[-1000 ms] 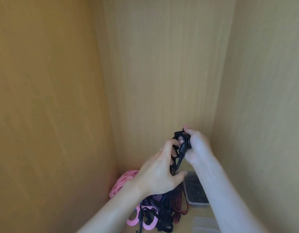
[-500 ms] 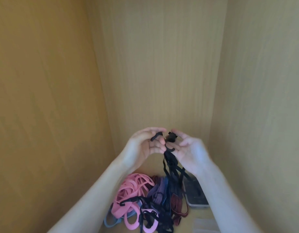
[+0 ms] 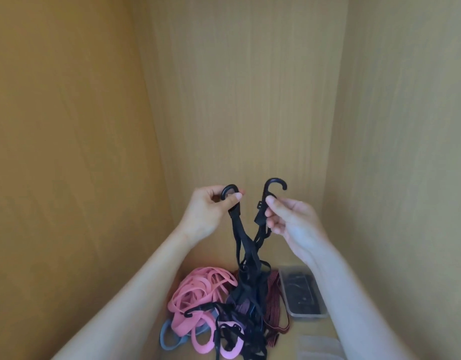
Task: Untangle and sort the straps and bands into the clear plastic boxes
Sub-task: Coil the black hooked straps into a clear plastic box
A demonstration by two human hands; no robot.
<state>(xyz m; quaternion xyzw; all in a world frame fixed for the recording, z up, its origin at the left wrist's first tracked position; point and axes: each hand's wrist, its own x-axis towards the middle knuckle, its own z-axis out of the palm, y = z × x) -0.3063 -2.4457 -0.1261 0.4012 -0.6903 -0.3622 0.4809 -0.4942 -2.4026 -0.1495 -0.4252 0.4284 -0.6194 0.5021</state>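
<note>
We've got left hand (image 3: 206, 211) pinching one black hook (image 3: 230, 194), right hand (image 3: 289, 219) pinching other hook (image 3: 272, 189). Straps (image 3: 246, 255) trail into pile (image 3: 224, 307); hard pull probably tightens knot, drags everything.

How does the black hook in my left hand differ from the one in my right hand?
The left hand half covers the left hook, which looks like a closed loop; the right hook stands clear above the right hand, its open curve plain. The right hook also sits higher. Both are black, on black straps hanging into the pile.
</note>
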